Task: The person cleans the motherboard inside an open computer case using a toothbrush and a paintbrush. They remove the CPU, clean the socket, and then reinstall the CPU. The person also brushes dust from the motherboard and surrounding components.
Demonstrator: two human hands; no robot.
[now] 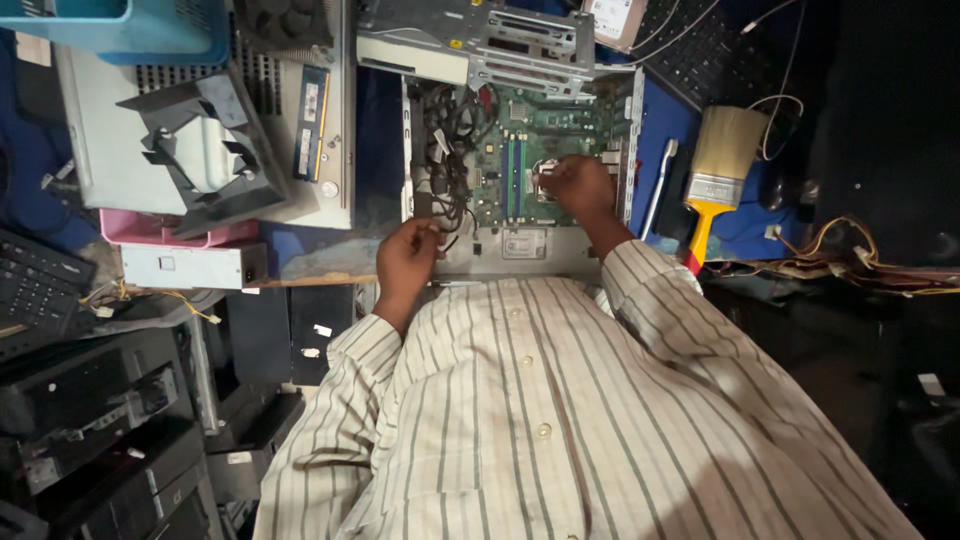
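a: where are the hands?
b: both are at the open computer case (520, 150) on the blue table (665, 120). the right hand (578, 186) sits on the green motherboard (520, 140), its fingers curled together over the metal socket near the middle; i cannot tell what they pinch.
a: and the left?
b: the left hand (407, 258) is at the case's near left corner, fingers bent around the black cables (445, 150) there.
a: anything beside it?
b: a yellow-handled paintbrush (718, 165) and a white toothbrush (660, 185) lie just right of the case, a grey casing (200, 130) to its left.
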